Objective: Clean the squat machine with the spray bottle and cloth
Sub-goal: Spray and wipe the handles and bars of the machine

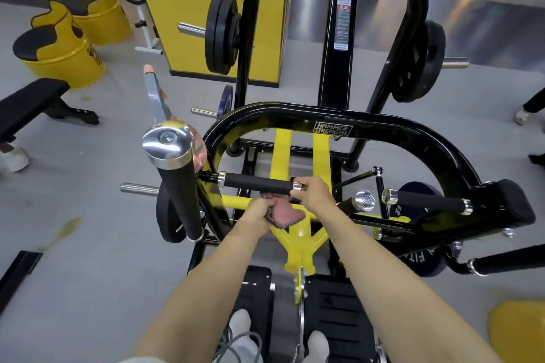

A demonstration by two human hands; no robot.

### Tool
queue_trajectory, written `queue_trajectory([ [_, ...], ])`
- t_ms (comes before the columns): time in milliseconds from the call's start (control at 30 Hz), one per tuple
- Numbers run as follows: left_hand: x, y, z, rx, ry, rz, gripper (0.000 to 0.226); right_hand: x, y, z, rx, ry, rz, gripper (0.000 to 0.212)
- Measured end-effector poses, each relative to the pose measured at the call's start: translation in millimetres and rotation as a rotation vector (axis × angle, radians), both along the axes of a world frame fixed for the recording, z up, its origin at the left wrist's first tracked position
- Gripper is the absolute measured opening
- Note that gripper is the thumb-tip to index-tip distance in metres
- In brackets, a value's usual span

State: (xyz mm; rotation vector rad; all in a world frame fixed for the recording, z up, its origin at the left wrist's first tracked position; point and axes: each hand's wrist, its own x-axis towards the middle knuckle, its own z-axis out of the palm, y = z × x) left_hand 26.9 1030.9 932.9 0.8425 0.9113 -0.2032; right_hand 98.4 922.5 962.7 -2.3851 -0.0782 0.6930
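The black and yellow squat machine (383, 138) fills the middle of the view. My left hand (259, 211) grips a pink cloth (287, 215) bunched just under a horizontal black handle (256, 183). My right hand (312, 193) holds the chrome end of that same handle. A spray bottle (156, 97) with a grey trigger head and orange nozzle stands behind the upright chrome-capped handle (169, 144) at the left; its body is mostly hidden.
Black footplates (339, 303) lie under my feet. Weight plates (221, 34) hang on the machine's pegs. Two yellow barrel seats (59, 47) and a black bench (32, 103) stand at the left. Other people's feet (13, 158) show at both edges.
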Motion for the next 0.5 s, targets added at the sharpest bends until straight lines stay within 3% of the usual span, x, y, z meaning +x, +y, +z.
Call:
queue_trajectory([
  [233,18.4,-36.7,2.2,-0.327,-0.087,0.186,0.03,-4.5,-2.8,13.6,-0.013,-0.005,0.002,0.027],
  [500,10.2,-21.3,5.4,-0.349,-0.148,0.288,0.035,-5.3,-4.1,15.7,-0.057,-0.002,-0.02,0.03],
])
